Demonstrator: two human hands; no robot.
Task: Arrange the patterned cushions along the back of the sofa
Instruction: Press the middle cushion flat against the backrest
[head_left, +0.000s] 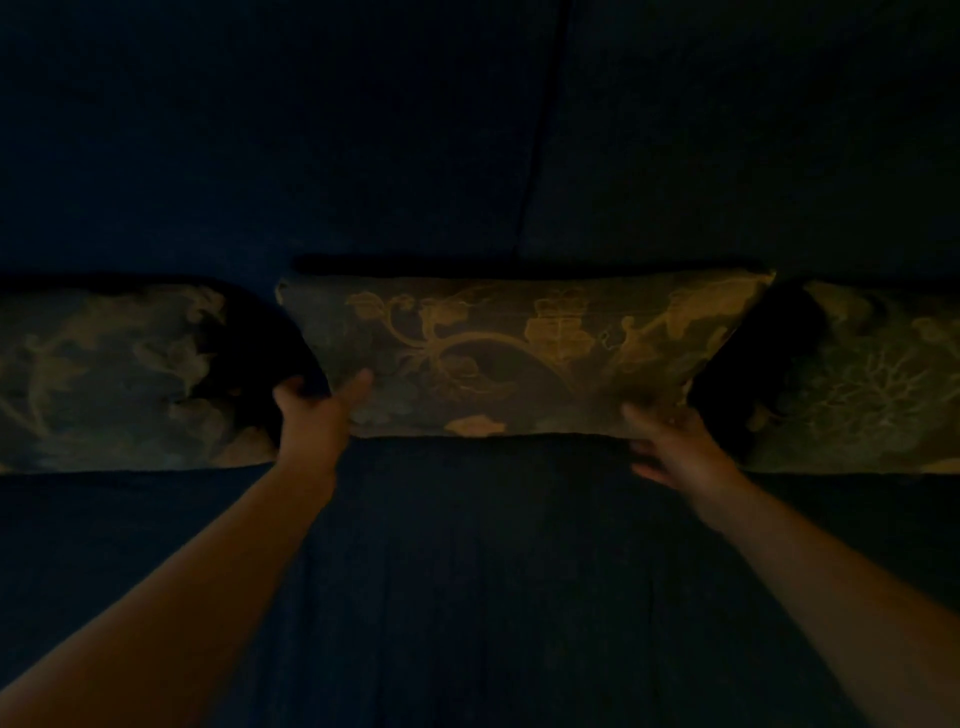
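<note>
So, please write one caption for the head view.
Both hands, left hand and right hand, grip the middle patterned cushion between two others.

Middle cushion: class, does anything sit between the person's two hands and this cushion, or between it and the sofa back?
Nothing visible does. The left hand grips the middle cushion at its lower left corner; the right hand is at its lower right corner. The cushion already leans against the sofa back, between two other patterned cushions.
</note>
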